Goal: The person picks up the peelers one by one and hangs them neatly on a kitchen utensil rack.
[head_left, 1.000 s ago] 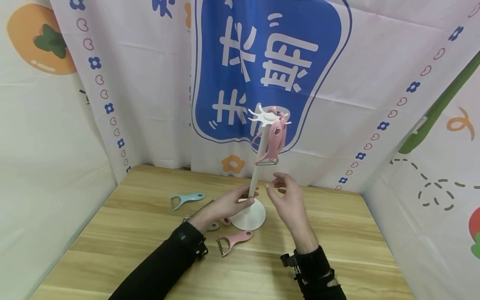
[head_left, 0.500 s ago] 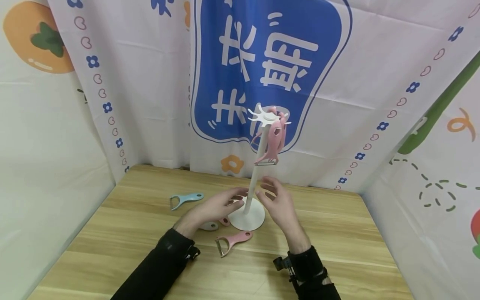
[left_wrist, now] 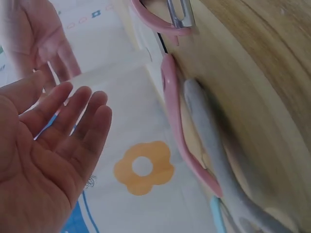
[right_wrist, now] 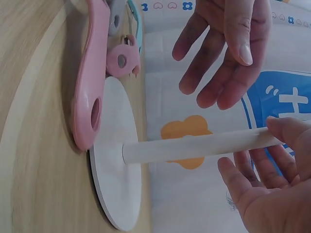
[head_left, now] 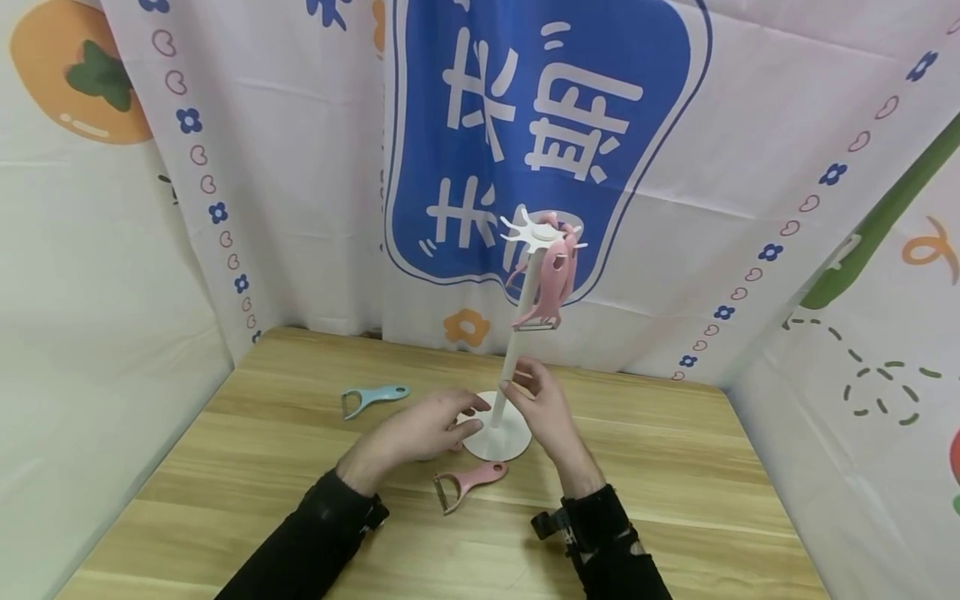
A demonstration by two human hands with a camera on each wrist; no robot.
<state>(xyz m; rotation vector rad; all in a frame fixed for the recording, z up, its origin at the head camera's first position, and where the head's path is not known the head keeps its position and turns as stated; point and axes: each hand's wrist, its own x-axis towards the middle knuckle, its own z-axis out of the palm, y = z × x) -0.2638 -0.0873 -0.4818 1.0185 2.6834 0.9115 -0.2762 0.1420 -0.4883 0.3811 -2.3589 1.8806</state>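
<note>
A white stand rises from a round base (head_left: 517,437); its pole (right_wrist: 189,148) leans slightly to the right in the head view. My right hand (head_left: 543,412) holds the pole low down, thumb on the near side and fingers behind. Left of the pole, my left hand (head_left: 423,429) hovers over the base's edge with relaxed, parted fingers and nothing in them. Pink peelers (head_left: 555,279) hang from the hooked white top (head_left: 536,233). Under the left hand, a pink peeler (left_wrist: 177,116) and a grey peeler (left_wrist: 209,136) lie on the table, mostly hidden in the head view.
One more pink peeler (head_left: 472,479) lies in front of the base. Farther left is a light blue peeler (head_left: 375,397). The wooden table (head_left: 637,517) meets a printed cloth backdrop (head_left: 330,275) behind the stand, with cloth walls at both sides.
My left hand has let go of the pole and drawn back to the left. My right hand has come in from the right and taken hold of the pole.
</note>
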